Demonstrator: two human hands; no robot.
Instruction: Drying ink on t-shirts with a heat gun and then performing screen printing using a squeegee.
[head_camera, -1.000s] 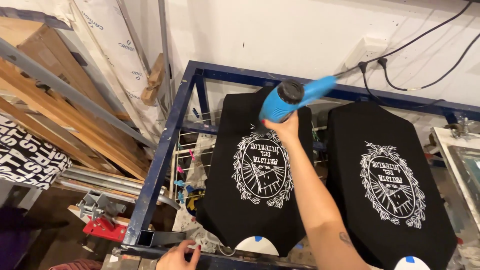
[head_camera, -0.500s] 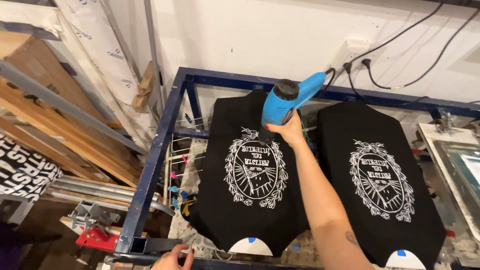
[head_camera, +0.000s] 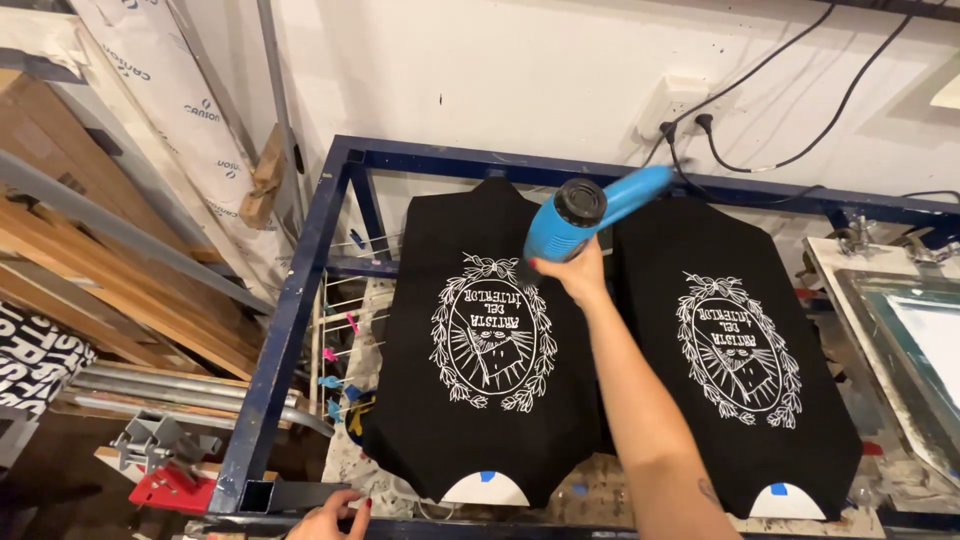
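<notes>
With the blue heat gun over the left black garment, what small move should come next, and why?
Probably sweep the blue heat gun in the right hand down over the white print of the left black garment. Its nozzle sits near the print's top edge, so the lower part looks uncovered.

A: What did the right hand (head_camera: 578, 272) hold?
B: It gripped a blue plastic heat gun (head_camera: 590, 215) above the left black printed garment (head_camera: 480, 340).
A: And the left hand (head_camera: 335, 517)?
B: It rested on the dark blue metal frame (head_camera: 290, 310), near its lower corner.
</notes>
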